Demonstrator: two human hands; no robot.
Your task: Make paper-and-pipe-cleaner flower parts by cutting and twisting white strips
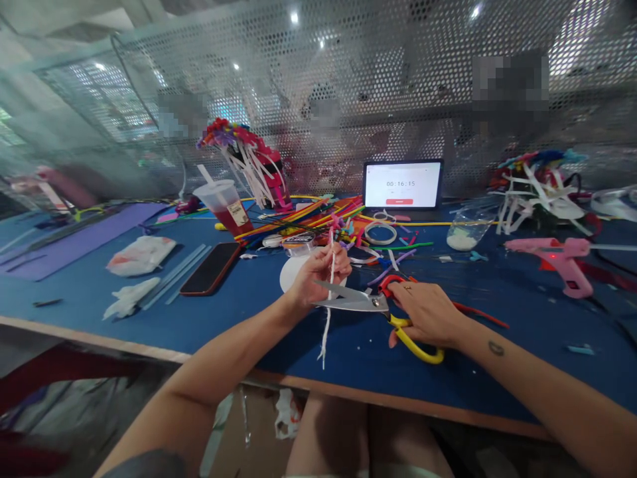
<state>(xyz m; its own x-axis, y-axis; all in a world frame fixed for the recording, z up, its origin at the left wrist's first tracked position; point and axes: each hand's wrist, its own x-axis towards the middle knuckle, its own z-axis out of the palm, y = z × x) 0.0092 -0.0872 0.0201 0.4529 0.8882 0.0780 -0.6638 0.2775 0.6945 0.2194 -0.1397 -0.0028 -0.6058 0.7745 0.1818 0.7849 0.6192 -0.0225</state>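
Observation:
Over the middle of the table, my left hand (321,269) pinches a white cord-like strip (326,332). Its lower end hangs down, frayed, and pink bits show at the top above my fingers. My right hand (423,312) grips scissors (365,302) with one red and one yellow handle. The scissors' blades are apart and point left, with the white strip passing between them just below my left hand. Behind my left hand lies a white disc (291,273), partly covered.
A pile of colourful strips (308,222) lies behind my hands. Leftward are a phone (212,269) and a drink cup (226,206); a tablet (403,184) showing a timer stands at the back. On the right are a pink glue gun (562,259) and a plastic cup (462,236).

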